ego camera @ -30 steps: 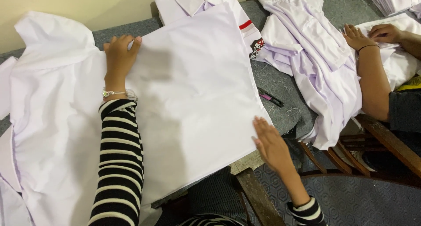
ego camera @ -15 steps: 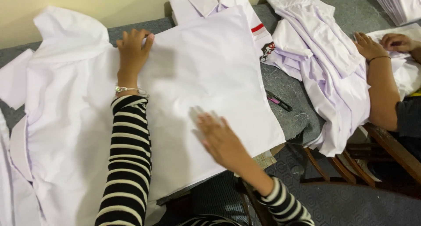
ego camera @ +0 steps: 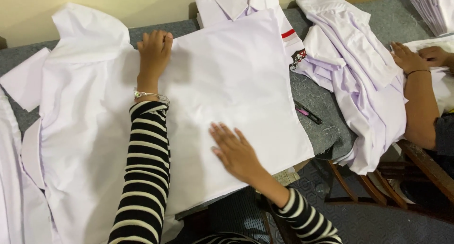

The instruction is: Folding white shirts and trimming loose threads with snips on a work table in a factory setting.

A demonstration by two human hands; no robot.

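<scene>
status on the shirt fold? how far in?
Done: white shirt lies spread flat on the grey table, with one folded section laid over its middle. In hand: left hand pins the far edge, right hand presses flat on the near part. Left: sleeve and collar end lie unfolded.

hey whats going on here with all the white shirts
A person in striped sleeves has a white shirt spread flat on a grey table. The left hand presses near its top edge; the right hand lies flat on its lower part. A pen lies beside it. Across the table, another person's hands rest on other white shirts.
</scene>
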